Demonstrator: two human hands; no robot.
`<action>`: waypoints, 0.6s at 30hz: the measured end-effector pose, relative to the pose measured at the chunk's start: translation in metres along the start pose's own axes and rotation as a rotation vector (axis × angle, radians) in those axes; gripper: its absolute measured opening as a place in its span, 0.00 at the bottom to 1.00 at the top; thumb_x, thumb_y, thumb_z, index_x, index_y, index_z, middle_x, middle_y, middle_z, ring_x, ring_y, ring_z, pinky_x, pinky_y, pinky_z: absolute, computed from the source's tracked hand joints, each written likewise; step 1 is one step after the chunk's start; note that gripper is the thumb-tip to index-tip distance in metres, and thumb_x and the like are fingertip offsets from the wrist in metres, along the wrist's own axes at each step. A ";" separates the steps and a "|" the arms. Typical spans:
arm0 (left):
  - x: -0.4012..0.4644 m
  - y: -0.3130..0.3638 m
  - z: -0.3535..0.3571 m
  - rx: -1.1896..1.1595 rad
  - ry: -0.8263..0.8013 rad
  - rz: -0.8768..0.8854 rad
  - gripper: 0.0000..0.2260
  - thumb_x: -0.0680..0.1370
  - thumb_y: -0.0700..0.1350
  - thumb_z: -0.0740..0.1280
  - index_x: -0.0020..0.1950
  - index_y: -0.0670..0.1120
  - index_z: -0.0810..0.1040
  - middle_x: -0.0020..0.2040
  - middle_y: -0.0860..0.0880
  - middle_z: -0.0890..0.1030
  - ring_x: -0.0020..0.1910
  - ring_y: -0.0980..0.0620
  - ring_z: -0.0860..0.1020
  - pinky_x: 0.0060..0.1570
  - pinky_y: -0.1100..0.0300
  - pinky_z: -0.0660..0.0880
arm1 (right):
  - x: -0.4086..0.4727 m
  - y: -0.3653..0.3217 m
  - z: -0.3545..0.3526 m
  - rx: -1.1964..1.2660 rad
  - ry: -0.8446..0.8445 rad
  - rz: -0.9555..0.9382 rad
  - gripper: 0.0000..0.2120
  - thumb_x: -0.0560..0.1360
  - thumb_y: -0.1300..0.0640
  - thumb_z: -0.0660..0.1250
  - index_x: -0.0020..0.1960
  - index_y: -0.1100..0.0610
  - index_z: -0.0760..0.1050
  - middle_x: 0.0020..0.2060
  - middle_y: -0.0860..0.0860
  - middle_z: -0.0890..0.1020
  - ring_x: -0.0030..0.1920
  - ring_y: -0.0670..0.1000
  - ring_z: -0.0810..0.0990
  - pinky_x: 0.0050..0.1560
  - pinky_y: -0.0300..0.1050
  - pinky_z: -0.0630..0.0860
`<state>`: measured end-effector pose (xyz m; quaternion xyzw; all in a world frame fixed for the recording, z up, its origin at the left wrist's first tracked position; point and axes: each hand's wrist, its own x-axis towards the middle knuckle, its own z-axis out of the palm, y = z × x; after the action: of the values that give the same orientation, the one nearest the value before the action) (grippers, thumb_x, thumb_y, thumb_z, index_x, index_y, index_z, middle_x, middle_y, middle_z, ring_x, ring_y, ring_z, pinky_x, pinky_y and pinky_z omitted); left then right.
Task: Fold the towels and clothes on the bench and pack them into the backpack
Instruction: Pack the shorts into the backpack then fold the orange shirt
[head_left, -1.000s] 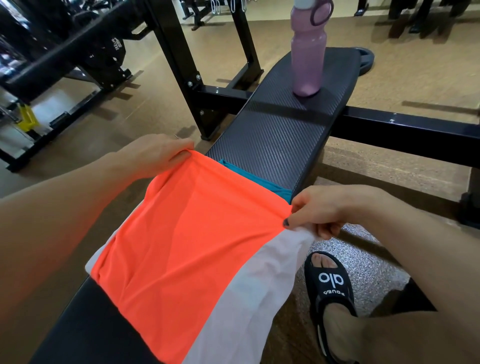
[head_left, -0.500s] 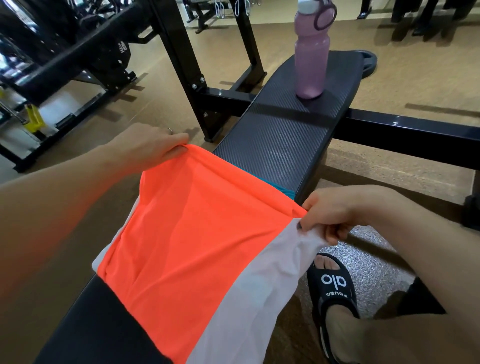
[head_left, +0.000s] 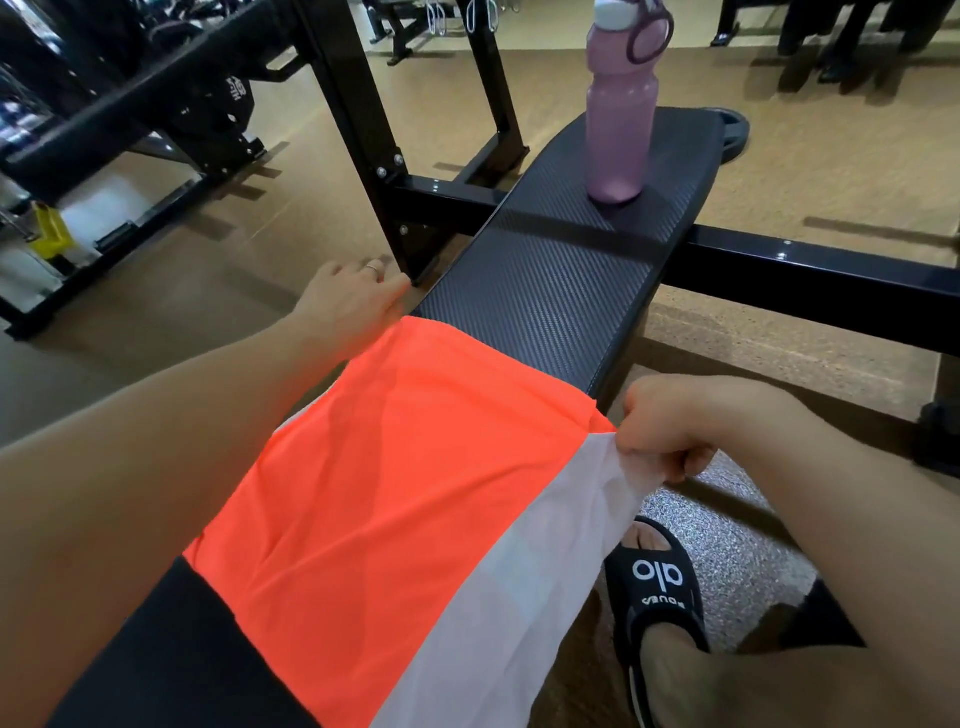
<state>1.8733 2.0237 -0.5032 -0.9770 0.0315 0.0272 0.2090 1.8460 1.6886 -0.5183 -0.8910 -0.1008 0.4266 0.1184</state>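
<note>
Our left hand (head_left: 348, 306) and right hand (head_left: 670, 426) pinch the far corners of the thin orange-and-white garment (head_left: 395, 483) spread over the black textured worktop (head_left: 561, 291).

- The orange garment (head_left: 395, 467) between the hands is thin, smooth, matt cloth, with faint creases.
- The white panel (head_left: 519, 597) pinched by the right hand (head_left: 670, 431) looks like sheer, slightly see-through fabric.
- The bench pad (head_left: 561, 291) beyond the hands is black vinyl-like covering with a fine woven texture and a dull sheen.
- The frame bar (head_left: 810, 275) past the right hand is glossy black painted metal.
- The bottle (head_left: 621, 130), far beyond both hands, is frosted pink plastic.
- The slide sandal (head_left: 657, 587) below the right hand looks like matt black rubber.
</note>
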 end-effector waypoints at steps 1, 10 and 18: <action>-0.002 0.004 0.000 -0.087 -0.012 -0.058 0.16 0.85 0.52 0.54 0.71 0.50 0.69 0.67 0.39 0.75 0.62 0.38 0.77 0.60 0.45 0.72 | -0.001 -0.003 0.000 -0.065 0.043 0.001 0.10 0.76 0.63 0.60 0.53 0.64 0.76 0.38 0.60 0.83 0.33 0.55 0.80 0.31 0.44 0.77; -0.115 -0.023 0.035 -0.700 -0.406 -0.631 0.28 0.85 0.57 0.56 0.81 0.44 0.58 0.76 0.36 0.68 0.73 0.39 0.70 0.69 0.52 0.67 | 0.009 -0.062 0.012 0.055 0.526 -0.364 0.25 0.77 0.43 0.65 0.68 0.55 0.67 0.61 0.58 0.73 0.64 0.62 0.72 0.61 0.55 0.73; -0.230 -0.050 0.066 -0.955 -0.230 -0.833 0.14 0.84 0.56 0.61 0.55 0.46 0.78 0.51 0.50 0.80 0.55 0.46 0.79 0.50 0.54 0.73 | 0.030 -0.106 0.029 -0.055 0.568 -0.293 0.28 0.77 0.41 0.67 0.67 0.59 0.67 0.65 0.60 0.71 0.67 0.63 0.69 0.64 0.57 0.69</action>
<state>1.6456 2.1077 -0.5276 -0.8836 -0.3888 0.0596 -0.2539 1.8336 1.8014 -0.5263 -0.9533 -0.2026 0.1361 0.1777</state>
